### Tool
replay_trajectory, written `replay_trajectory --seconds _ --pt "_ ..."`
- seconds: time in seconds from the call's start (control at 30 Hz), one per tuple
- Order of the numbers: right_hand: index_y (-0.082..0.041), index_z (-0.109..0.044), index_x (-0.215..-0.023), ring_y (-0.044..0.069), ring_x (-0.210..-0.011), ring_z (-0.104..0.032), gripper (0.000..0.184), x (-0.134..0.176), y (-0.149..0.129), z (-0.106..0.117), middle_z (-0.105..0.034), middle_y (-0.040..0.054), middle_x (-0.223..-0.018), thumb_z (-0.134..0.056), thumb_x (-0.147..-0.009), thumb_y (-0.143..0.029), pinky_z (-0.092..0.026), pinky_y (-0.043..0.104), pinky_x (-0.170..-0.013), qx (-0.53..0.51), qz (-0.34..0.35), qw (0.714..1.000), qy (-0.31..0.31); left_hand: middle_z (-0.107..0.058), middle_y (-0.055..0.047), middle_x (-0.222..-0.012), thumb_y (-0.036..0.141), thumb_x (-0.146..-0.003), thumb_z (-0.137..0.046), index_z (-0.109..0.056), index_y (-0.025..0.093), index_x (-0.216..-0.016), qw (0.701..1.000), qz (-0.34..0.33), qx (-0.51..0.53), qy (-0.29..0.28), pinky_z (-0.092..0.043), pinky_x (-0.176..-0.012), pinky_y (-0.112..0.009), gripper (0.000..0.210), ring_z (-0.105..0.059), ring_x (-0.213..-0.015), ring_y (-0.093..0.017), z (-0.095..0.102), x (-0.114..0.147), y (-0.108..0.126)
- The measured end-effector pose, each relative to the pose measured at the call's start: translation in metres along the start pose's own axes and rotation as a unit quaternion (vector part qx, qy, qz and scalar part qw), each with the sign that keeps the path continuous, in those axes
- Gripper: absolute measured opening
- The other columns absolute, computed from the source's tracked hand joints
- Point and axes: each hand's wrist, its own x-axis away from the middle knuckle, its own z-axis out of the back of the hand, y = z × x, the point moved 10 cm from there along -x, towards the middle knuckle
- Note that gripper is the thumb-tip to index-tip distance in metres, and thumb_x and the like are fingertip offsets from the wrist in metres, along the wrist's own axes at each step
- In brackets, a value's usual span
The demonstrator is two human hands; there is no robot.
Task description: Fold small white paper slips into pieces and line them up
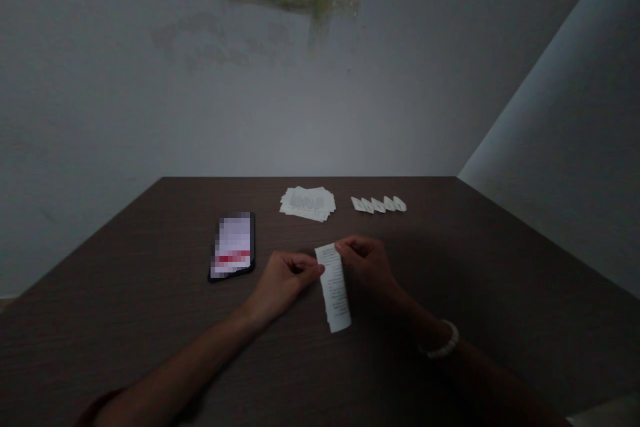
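A narrow strip of printed paper [335, 294], which looks folded lengthwise, is held between my two hands above the table. My left hand [285, 280] pinches its left edge near the upper part, thumb on top. At the upper right corner, my right hand [367, 264] grips it between thumb and fingers. Lines of small text run down the strip, too small to read. Beyond my hands lies a loose stack of printed paper sheets [307, 204]. To its right, several small folded white paper pieces [379, 205] sit in a row.
A phone [233, 244] with a lit, blurred screen lies left of my left hand. The dark brown table [150, 267] meets a grey wall [300, 114] at its far edge. Another wall [575, 147] borders it on the right. A pale beaded bracelet [447, 342] circles my right wrist.
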Motion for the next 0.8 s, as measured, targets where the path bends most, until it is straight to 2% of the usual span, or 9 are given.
replay_trajectory --seconds 0.17,0.4,0.6,0.8 --pt "-0.015 -0.072 -0.074 0.015 -0.062 -0.065 0.017 -0.002 0.002 -0.003 -0.073 0.0039 -0.070 -0.069 -0.076 -0.032 -0.050 0.025 -0.059 -0.011 0.004 1.000 -0.029 -0.072 -0.007 -0.076 0.037 -0.076 -0.065 -0.074 0.014 -0.073 1.000 -0.008 -0.008 -0.015 -0.044 -0.063 -0.027 0.025 -0.060 -0.067 -0.017 0.000 -0.002 0.001" --pt "-0.015 -0.073 -0.076 0.016 -0.062 -0.066 0.019 0.004 -0.004 0.003 -0.073 0.0045 -0.071 -0.068 -0.078 -0.033 -0.050 0.025 -0.058 0.031 0.024 0.999 0.026 -0.072 -0.006 -0.074 0.037 -0.077 -0.065 -0.074 0.014 -0.073 1.000 -0.013 -0.018 -0.006 -0.043 -0.062 -0.027 0.026 -0.059 -0.064 -0.016 0.003 -0.003 0.002" --pt "-0.016 -0.074 -0.080 0.016 -0.067 -0.068 0.021 0.000 0.005 -0.011 -0.075 0.0047 -0.078 -0.066 -0.079 -0.035 -0.051 0.026 -0.062 0.000 -0.003 0.998 -0.068 -0.073 -0.007 -0.079 0.036 -0.080 -0.064 -0.076 0.016 -0.081 0.999 -0.032 0.010 -0.001 -0.044 -0.063 -0.027 0.024 -0.061 -0.069 -0.017 0.006 -0.005 0.003" --pt "-0.016 -0.075 -0.077 0.016 -0.064 -0.067 0.018 -0.001 0.008 -0.008 -0.075 0.0046 -0.075 -0.070 -0.076 -0.033 -0.050 0.025 -0.059 0.020 0.010 0.998 -0.050 -0.073 -0.007 -0.080 0.037 -0.080 -0.063 -0.075 0.015 -0.080 1.000 -0.020 -0.013 0.006 -0.044 -0.062 -0.027 0.025 -0.061 -0.069 -0.017 0.008 -0.005 0.002"
